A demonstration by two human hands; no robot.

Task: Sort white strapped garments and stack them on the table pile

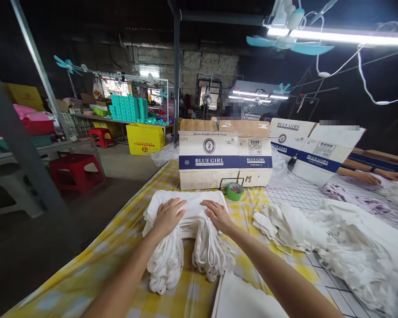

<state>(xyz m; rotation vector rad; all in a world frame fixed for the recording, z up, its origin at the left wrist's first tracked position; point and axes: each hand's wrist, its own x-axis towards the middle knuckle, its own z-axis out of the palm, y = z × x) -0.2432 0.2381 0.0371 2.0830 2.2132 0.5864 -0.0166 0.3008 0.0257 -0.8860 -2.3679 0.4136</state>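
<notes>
Lying crosswise: white cloth stack point(191, 204); loops point(165, 265) nearward.

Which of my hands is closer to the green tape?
Right. Your right hand rests on the white cloth, left of the green tape and nearer you; your left hand is on the cloth too, farther left.

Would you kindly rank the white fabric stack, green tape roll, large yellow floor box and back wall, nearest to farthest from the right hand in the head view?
From the right hand:
1. White fabric stack: directly under it.
2. Green tape roll: ahead, slightly right.
3. Large yellow floor box: beyond the table, leftward.
4. Back wall: far background.
</notes>
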